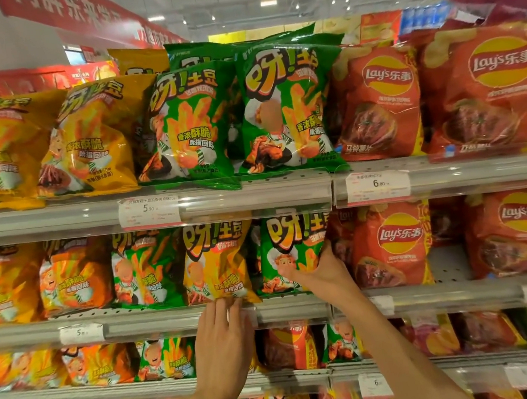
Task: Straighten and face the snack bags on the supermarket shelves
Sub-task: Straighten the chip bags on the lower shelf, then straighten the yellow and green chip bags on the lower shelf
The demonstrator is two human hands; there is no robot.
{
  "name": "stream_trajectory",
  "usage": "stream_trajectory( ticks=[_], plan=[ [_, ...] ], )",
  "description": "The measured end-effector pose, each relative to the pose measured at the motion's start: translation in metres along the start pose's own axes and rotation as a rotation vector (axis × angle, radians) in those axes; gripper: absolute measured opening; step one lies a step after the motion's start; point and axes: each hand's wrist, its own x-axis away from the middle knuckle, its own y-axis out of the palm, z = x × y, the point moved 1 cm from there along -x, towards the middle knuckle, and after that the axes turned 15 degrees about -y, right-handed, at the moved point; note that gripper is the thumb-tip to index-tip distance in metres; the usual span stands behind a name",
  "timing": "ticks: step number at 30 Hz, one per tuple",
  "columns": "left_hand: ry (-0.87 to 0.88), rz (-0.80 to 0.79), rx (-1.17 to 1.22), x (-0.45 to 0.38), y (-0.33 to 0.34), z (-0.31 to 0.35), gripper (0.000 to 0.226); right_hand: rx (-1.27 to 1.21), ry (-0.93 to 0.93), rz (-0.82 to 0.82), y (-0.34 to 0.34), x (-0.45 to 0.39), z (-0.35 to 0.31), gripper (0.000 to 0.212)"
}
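The left hand reaches up w/ fingers spread, fingertips on the bottom edge of a yellow snack bag at the lip of the second shelf; it pinches or presses that edge, can't tell if it's a true clamp. Just right of that, the right hand cups the lower right corner of a green snack bag, thumb across the front, other fingers up the bag's right side, so it's grasping the bag. Both bags stand upright, fronts out, touching side by side on the same shelf. Right of the green one sit red Lay's bags, the nearest just beside the right hand. Left of the yellow bag is another green bag, then orange bags. Directly above the hands, a price tag marked 5.90 on the shelf rail, w/ green bags on the top shelf, yellow bags to their left & more red Lay's to their right. Below the wrists, lower shelves hold mixed bags, blurred.
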Motion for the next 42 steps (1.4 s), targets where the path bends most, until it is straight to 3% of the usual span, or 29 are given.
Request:
stream_trajectory(
  ticks=[5, 8, 14, 18, 23, 26, 30, 37, 42],
  plan=[
    [-0.018, -0.033, 0.033, 0.004, -0.002, 0.002, 0.047, 0.108, -0.014, 0.015, -0.004, 0.012, 0.000, 0.110],
    [-0.028, -0.054, 0.061, 0.005, 0.000, -0.001, 0.045, 0.163, -0.085, 0.142, -0.008, 0.027, 0.003, 0.107],
    [-0.040, -0.097, 0.251, 0.010, -0.004, -0.007, 0.037, 0.239, -0.226, 0.460, -0.002, 0.057, -0.003, 0.077],
    [-0.144, -0.108, 0.408, -0.002, -0.019, -0.018, 0.034, 0.224, -0.313, 0.648, 0.014, 0.068, -0.022, 0.057],
    [-0.210, -0.019, 0.583, -0.027, -0.041, -0.058, 0.010, 0.139, -0.389, 0.638, 0.062, 0.070, -0.055, 0.031],
    [-0.255, 0.064, 0.612, -0.045, -0.052, -0.096, 0.020, 0.162, -0.392, 0.610, 0.094, 0.062, -0.072, 0.035],
    [-0.356, 0.048, 0.648, -0.065, -0.057, -0.144, 0.038, 0.080, -0.208, 0.468, 0.132, 0.047, -0.086, 0.061],
    [-0.469, -0.280, 0.750, -0.099, -0.054, -0.184, 0.102, 0.029, 0.000, 0.332, 0.162, 0.016, -0.084, 0.103],
    [-0.572, -0.493, 0.925, -0.126, -0.049, -0.187, 0.118, 0.002, 0.008, 0.259, 0.160, -0.001, -0.079, 0.098]
  ],
)
